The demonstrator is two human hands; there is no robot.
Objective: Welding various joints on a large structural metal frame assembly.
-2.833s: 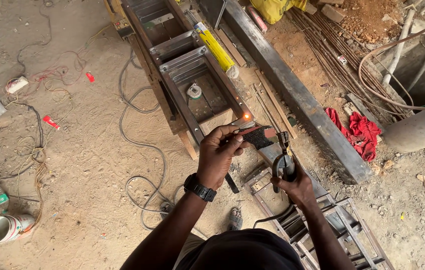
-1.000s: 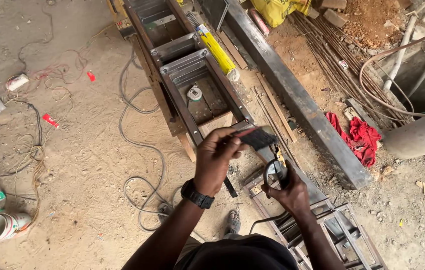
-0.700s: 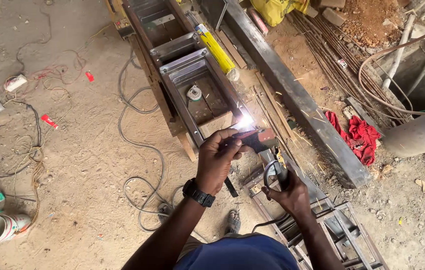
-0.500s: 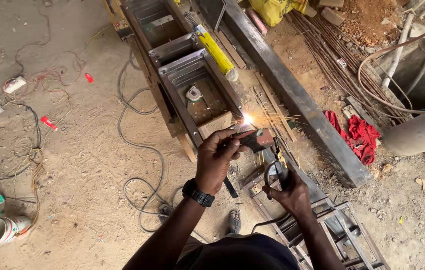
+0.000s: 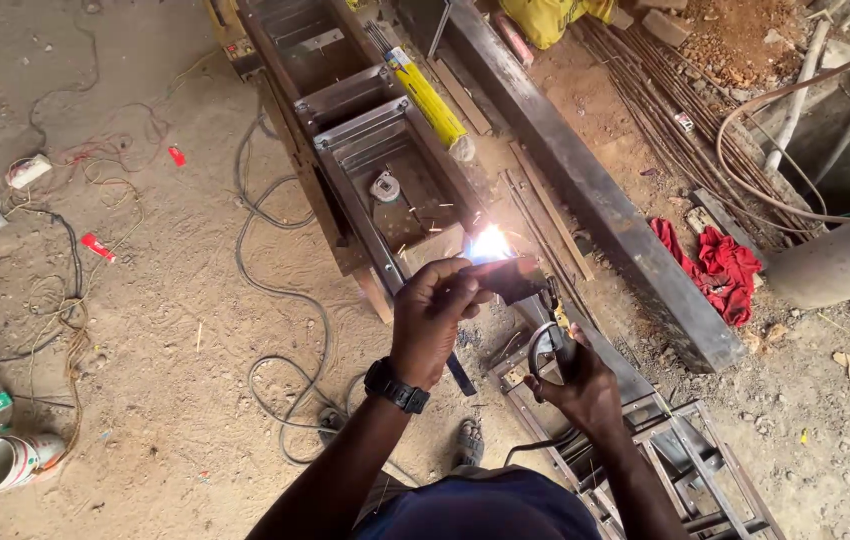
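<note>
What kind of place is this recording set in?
Most likely an open-air metal fabrication yard or building site. A welding arc flares on a steel frame lying on bare sandy ground, with a long steel beam and bundled steel rods beside it.

Two hands [image 5: 505, 340], one wristwatch [image 5: 397, 385], one red rag [image 5: 720, 265], one yellow packet [image 5: 427, 95]

Sandy dirt floor [image 5: 175, 330], grey cable [image 5: 275, 300] looping at centre, steel frame [image 5: 365, 160] toward 12 o'clock, red rag [image 5: 715, 265] at 3 o'clock, white bucket [image 5: 0, 462] at 8 o'clock
</note>
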